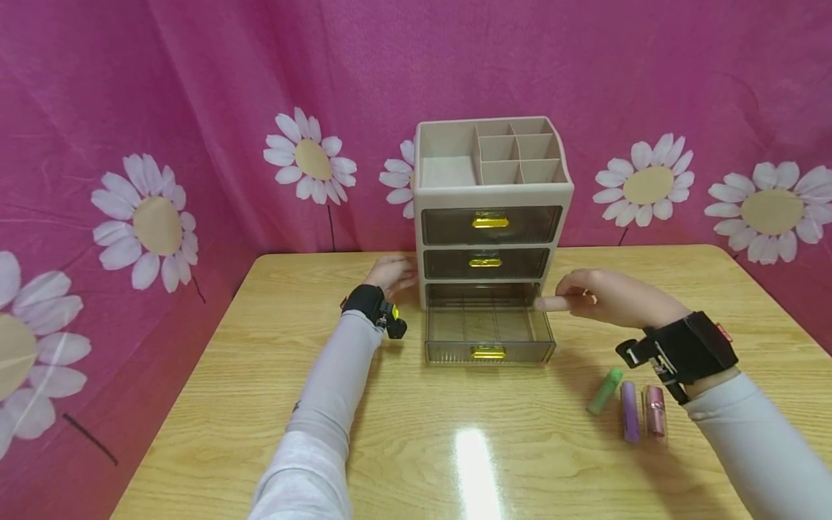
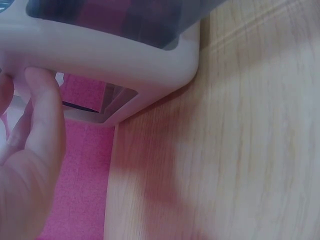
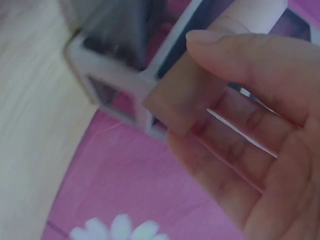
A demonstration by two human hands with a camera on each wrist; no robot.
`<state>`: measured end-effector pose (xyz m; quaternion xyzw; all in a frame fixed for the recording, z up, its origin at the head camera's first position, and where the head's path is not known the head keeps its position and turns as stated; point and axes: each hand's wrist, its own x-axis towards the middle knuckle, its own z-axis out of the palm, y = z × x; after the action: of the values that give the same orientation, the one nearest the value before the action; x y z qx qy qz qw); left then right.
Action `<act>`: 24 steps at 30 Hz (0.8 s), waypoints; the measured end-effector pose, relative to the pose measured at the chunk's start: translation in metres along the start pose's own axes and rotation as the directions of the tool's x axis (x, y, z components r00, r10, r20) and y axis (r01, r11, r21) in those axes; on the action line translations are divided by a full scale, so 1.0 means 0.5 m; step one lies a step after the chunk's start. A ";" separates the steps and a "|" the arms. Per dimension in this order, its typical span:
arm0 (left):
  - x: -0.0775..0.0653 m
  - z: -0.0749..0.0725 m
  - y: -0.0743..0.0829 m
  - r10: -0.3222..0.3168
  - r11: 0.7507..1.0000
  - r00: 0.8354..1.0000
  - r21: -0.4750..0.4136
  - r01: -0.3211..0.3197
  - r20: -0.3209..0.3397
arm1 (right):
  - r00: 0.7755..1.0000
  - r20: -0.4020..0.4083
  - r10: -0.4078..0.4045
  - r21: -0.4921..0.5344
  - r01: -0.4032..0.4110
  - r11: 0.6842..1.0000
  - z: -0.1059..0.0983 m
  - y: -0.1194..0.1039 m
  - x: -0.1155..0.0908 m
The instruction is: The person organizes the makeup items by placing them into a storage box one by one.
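A beige desktop organizer [image 1: 494,193] with drawers stands at the back of the table, its bottom drawer [image 1: 481,328] pulled out. Against the organizer's left side rests my left hand [image 1: 392,274], fingertips on the side frame in the left wrist view. Between thumb and fingers, my right hand [image 1: 607,296] pinches a small tan tube [image 3: 176,102] with a paler end, like a lipstick tube. In the head view the tube overlaps the right edge of the open drawer. No items show inside that drawer.
On the table to the right lie a green tube [image 1: 604,391], a purple tube [image 1: 630,412] and a pink lipstick tube [image 1: 656,412]. Two closed dark drawers with gold handles sit above the open one. A pink flowered curtain [image 1: 364,65] hangs behind.
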<state>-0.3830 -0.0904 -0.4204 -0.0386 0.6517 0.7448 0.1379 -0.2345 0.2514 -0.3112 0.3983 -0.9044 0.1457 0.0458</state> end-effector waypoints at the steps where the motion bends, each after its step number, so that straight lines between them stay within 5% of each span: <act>1: 0.003 -0.002 -0.002 0.007 1.000 1.000 -0.004 -0.007 0.000 | 1.000 0.016 0.001 -0.005 -0.001 1.000 -0.002 -0.006 0.011; 5: -0.001 -0.003 -0.002 0.011 1.000 1.000 -0.026 -0.010 0.010 | 0.994 0.104 -0.010 -0.002 0.010 1.000 -0.003 -0.030 0.059; 7: -0.027 0.006 0.012 -0.007 1.000 1.000 -0.020 0.007 -0.001 | 0.989 0.144 -0.023 -0.001 0.023 1.000 0.000 -0.041 0.082; 10: 0.016 -0.016 -0.014 0.023 0.999 0.999 -0.040 -0.021 0.048 | 0.980 0.195 -0.041 0.015 0.039 0.999 0.010 -0.052 0.115; 16: 0.152 -0.053 -0.085 0.002 1.000 0.999 -0.029 -0.001 0.039 | 0.954 0.293 -0.058 0.045 0.047 0.998 0.044 -0.056 0.175; 24: 0.427 -0.156 -0.250 0.010 0.995 0.993 -0.095 0.001 0.117 | 0.891 0.447 -0.076 0.043 0.063 0.997 0.088 -0.077 0.237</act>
<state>-0.5654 -0.1196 -0.6025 0.0003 0.6065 0.7762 0.1723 -0.2851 0.1296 -0.3210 0.4539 -0.8738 0.0606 -0.1639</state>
